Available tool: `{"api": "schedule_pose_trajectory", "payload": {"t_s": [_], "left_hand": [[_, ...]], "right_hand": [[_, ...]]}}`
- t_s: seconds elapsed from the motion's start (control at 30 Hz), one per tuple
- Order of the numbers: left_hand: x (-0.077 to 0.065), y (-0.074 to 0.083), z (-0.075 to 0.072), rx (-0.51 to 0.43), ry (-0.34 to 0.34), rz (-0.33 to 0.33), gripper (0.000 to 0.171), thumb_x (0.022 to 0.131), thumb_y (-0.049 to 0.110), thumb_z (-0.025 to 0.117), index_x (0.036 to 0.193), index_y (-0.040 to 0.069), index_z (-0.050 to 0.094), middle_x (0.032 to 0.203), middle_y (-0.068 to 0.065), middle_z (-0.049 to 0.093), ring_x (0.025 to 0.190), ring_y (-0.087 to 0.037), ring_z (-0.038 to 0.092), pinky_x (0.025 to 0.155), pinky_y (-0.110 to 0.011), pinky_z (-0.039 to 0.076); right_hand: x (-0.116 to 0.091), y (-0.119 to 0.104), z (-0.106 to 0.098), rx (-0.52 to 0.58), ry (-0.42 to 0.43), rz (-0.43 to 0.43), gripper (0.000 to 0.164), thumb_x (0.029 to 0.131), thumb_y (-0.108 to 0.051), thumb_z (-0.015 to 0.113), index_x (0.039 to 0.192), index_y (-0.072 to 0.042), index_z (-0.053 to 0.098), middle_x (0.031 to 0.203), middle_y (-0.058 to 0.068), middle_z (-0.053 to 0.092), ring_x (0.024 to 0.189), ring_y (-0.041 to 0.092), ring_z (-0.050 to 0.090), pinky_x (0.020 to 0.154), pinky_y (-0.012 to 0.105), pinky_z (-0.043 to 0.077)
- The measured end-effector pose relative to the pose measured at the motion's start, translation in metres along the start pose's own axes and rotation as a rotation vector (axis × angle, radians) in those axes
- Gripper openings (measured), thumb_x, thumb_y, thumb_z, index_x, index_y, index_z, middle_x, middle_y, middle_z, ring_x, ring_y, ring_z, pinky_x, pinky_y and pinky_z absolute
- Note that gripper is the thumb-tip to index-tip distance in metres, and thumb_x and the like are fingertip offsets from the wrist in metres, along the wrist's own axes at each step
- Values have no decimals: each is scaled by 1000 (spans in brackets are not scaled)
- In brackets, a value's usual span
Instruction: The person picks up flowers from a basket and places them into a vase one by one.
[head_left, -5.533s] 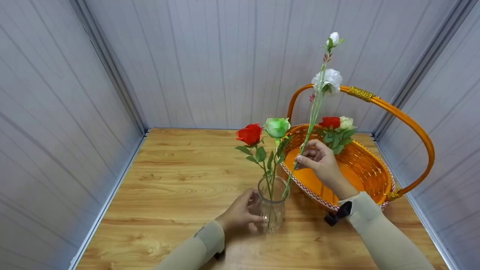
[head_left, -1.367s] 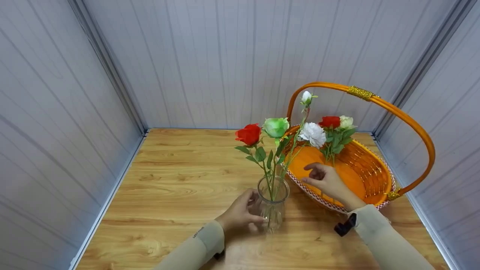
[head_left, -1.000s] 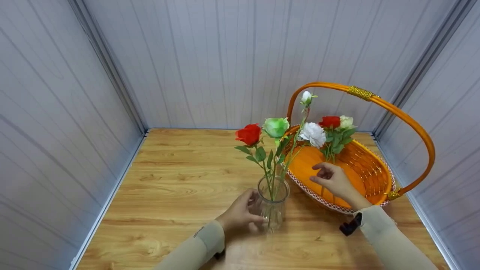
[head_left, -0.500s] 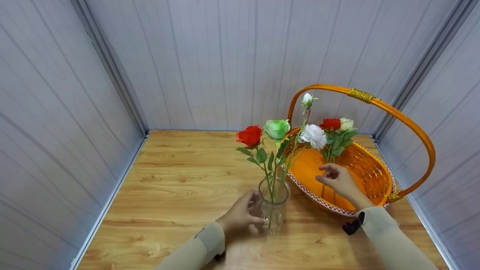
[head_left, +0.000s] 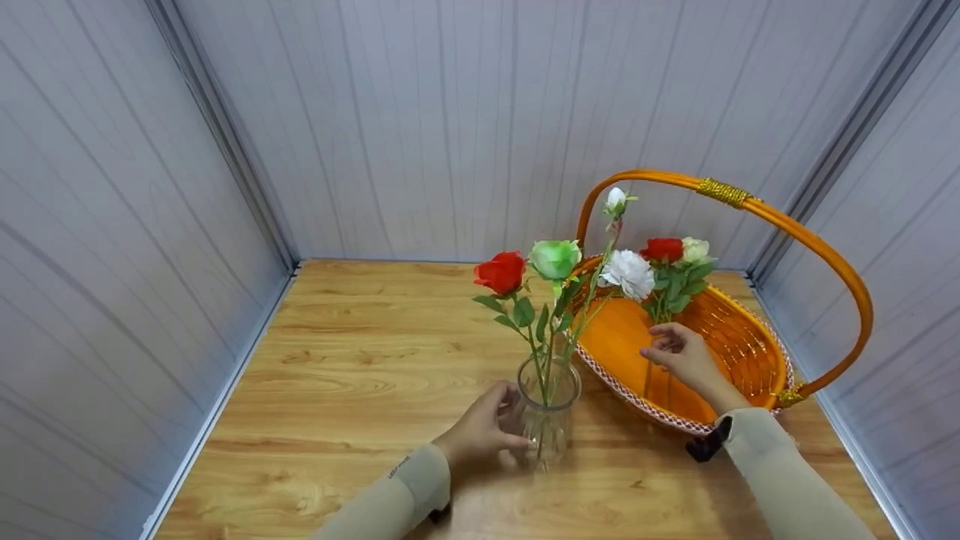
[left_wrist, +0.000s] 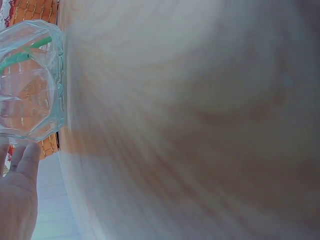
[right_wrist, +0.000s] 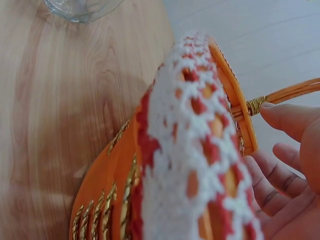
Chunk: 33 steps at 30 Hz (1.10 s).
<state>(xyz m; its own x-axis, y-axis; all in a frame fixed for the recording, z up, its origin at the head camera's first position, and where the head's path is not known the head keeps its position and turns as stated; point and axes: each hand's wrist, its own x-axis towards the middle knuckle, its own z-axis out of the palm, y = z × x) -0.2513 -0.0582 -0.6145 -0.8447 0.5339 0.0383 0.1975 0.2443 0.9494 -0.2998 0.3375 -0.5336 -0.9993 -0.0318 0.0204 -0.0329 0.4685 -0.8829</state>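
My left hand (head_left: 487, 427) holds a clear glass vase (head_left: 547, 435), thumb and fingers about its side; the left wrist view shows the fingers at the vase (left_wrist: 30, 90). In the vase stand a red rose (head_left: 500, 272), a green rose (head_left: 555, 259) and a leaning stem with a white flower (head_left: 628, 274) and a white bud (head_left: 616, 198). Over the basket (head_left: 600, 373), my right hand (head_left: 686, 364) has loosely bent fingers, thumb apart, near the stems of a red rose (head_left: 664, 249) and a cream rose (head_left: 694, 249) in it. No stem shows in the right hand (right_wrist: 295, 175).
The orange basket's tall arched handle (head_left: 825, 255) rises above its right side. A white and red trim (right_wrist: 200, 125) runs along the rim, close to the right hand. Pale panels (head_left: 420, 112) enclose the wooden table (head_left: 360, 360) at the back and sides.
Earlier the right hand held the white flower's stem high over the vase. It let go, and the stem now stands lower in the vase. The right hand drew right, over the basket.
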Motion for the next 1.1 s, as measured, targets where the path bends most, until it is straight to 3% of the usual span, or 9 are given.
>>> {"api": "schedule_pose_trajectory", "payload": {"t_s": [0.13, 0.33, 0.63, 0.9, 1.1], "left_hand": [[-1, -1, 1, -30, -3, -26, 82, 82, 18, 96, 150, 10, 50, 150, 1, 61, 151, -30, 52, 132, -56, 37], [-1, -2, 2, 6, -9, 2, 81, 83, 19, 96, 149, 9, 50, 146, 3, 60, 148, -28, 53, 132, -52, 39], [-1, -1, 0, 9, -9, -15, 81, 82, 22, 97, 148, 10, 50, 145, 6, 61, 149, -27, 53, 133, -52, 38], [-1, -1, 0, 24, -15, 5, 83, 83, 20, 96, 150, 8, 49, 151, -5, 60, 149, -27, 53, 132, -51, 39], [-1, -1, -1, 17, -17, -11, 88, 82, 24, 97, 153, 9, 48, 155, -10, 58, 151, -28, 51, 133, -53, 38]], "right_hand": [[2, 5, -2, 1, -4, 25, 50, 101, -15, 79, 141, 7, 58, 102, 2, 67, 85, 7, 64, 73, 29, 65], [3, 12, -3, 15, -11, 54, 58, 100, -17, 80, 146, 7, 54, 107, 6, 66, 86, 8, 64, 75, 28, 66], [6, 20, -1, -77, -8, 43, 63, 98, -15, 81, 148, 10, 51, 122, 26, 64, 94, 16, 61, 73, 20, 58], [1, 24, 5, -101, -110, 112, 75, 99, -14, 80, 155, 12, 37, 133, 34, 54, 109, 34, 60, 79, 37, 62], [-1, 27, 10, -102, -147, 138, 82, 98, -13, 80, 158, 11, 30, 135, 36, 51, 109, 37, 62, 82, 42, 66]]}}
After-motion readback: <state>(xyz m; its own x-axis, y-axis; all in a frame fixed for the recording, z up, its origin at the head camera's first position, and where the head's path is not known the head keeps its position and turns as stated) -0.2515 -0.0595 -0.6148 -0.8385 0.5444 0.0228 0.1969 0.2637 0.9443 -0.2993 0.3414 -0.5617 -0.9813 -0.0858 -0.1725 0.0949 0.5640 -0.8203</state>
